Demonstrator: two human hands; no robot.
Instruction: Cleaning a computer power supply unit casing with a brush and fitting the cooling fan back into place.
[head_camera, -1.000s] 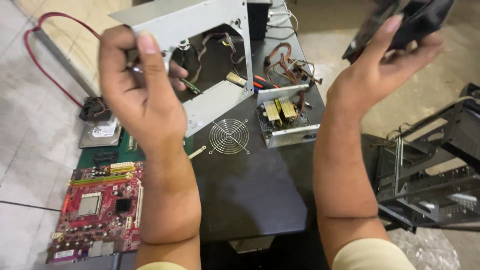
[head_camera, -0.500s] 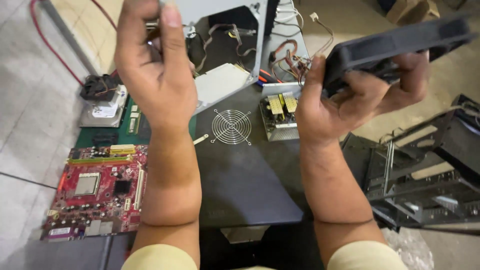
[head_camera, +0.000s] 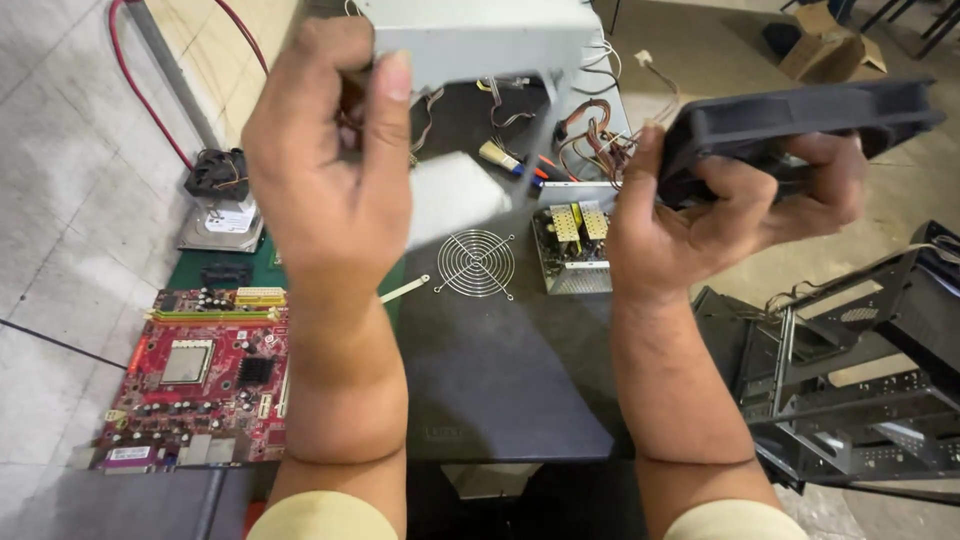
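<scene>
My left hand (head_camera: 330, 170) is raised with its fingers curled around the edge of a grey metal casing (head_camera: 480, 45), thumb pressed on the front. My right hand (head_camera: 720, 210) grips a black square fan (head_camera: 800, 120) held up edge-on, fingers wrapped over its frame. Below and between the hands a round wire fan grille (head_camera: 477, 263) lies on a dark flat panel (head_camera: 500, 370). An open power supply (head_camera: 572, 248) with its bundle of coloured wires (head_camera: 590, 140) sits just beyond the grille.
A red motherboard (head_camera: 200, 375) lies at the lower left, a green board (head_camera: 230, 270) behind it. A hard drive (head_camera: 222, 225) with a small fan (head_camera: 215, 172) on top sits on the tiled floor. A black metal computer frame (head_camera: 850, 370) stands at right. A cardboard box (head_camera: 830, 45) is far right.
Both hands have come lower and closer to the camera. The right hand has turned the black fan from tilted up at the top right to a level, edge-on hold.
</scene>
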